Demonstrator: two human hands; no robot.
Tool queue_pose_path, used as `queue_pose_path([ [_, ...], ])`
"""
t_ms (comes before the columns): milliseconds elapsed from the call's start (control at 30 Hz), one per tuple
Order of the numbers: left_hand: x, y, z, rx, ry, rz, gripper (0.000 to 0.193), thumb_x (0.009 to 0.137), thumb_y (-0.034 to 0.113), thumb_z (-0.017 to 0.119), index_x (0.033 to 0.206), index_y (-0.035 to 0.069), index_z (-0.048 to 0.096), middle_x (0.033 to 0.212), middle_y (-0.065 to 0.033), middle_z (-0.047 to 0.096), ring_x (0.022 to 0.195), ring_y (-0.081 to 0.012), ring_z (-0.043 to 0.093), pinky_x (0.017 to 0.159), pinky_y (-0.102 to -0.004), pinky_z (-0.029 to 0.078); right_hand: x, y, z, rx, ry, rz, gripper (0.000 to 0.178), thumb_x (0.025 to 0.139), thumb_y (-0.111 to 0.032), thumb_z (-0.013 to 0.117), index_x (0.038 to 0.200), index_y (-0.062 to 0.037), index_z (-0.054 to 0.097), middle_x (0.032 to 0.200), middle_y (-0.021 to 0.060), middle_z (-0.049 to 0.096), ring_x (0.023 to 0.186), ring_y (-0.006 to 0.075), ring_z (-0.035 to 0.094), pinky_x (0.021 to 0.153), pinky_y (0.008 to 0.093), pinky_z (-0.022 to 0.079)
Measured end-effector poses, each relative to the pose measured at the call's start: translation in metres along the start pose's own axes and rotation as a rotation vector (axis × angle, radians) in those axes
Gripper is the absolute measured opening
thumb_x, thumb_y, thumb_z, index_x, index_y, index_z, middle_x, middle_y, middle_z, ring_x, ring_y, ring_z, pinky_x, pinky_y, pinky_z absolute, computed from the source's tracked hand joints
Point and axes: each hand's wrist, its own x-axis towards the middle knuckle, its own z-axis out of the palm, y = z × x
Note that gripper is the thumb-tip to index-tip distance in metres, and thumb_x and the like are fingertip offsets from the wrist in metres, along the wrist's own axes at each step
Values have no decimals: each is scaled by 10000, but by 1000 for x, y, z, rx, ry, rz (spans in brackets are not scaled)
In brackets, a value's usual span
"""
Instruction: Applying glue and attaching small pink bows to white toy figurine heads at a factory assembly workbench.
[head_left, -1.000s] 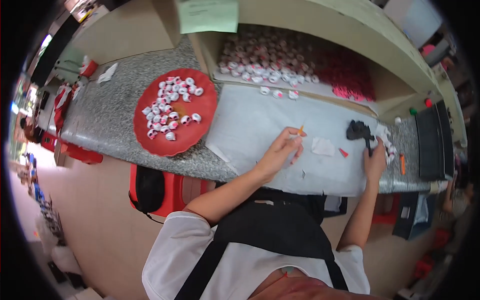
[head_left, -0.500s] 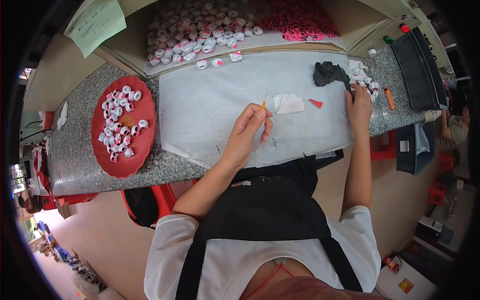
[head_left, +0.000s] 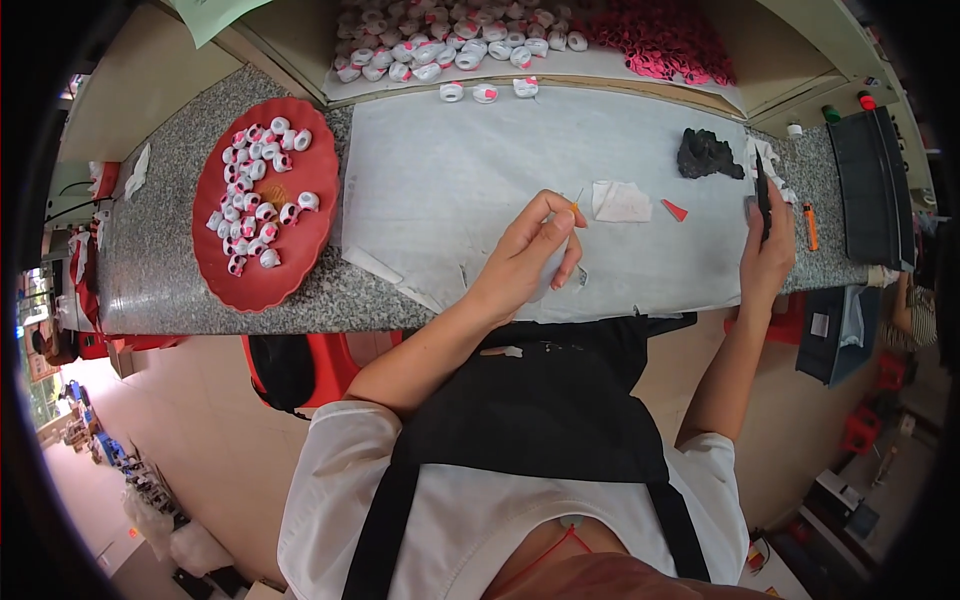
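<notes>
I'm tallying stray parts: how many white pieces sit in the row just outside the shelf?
3: left piece, middle piece and right piece, along the far edge of the paper sheet; none looks hidden.

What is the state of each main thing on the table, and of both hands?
left hand: holding orange-tipped tool
right hand: holding black tool
plate: partly covered with white pieces
sheet: spread, lower left edge curled
black wad: crumpled
tissue: lying flat
red cone: lying on its side
orange stick: lying on table
</notes>
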Motion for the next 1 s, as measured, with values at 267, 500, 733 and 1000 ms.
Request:
queue_pose_path([
  [267, -3, 1, -2, 48, -23, 29, 209, 872, 260, 333, 832, 62, 387, 534, -35, 402, 462, -89, 368, 460, -205, 318, -15, -103, 0, 341, -276, -345, 420, 656, 94, 472, 1034, -78, 536, 758, 119, 544, 649, 215, 537, 581, 257, 440],
  [500, -7, 1, -4, -24, -54, -24, 212, 869, 262, 341, 832, 59, 391, 525, -36, 412, 446, -99, 389, 453, -212, 342, -17, -101, 0, 280, -224, -377, 432, 626, 78, 479, 1000, -118, 568, 742, 86, 524, 625, 191, 522, 543, 257, 437],
  [733, -7, 4, -2, -3, -60, -85, 205, 865, 254, 357, 820, 57, 391, 528, -41, 419, 437, -110, 410, 441, -219, 354, -21, -104, -5, 202, -257, -337, 440, 612, 75, 484, 986, -136, 578, 715, 79, 515, 619, 196, 522, 538, 268, 438],
  [1000, -4, 2, -1, -124, -111, -107, 217, 862, 247, 361, 798, 47, 415, 580, -50, 462, 552, -141, 494, 515, -246, 424, -23, -98, -3, 255, -231, -359, 429, 604, 76, 484, 968, -126, 586, 715, 80, 516, 607, 193, 514, 525, 264, 427],
])
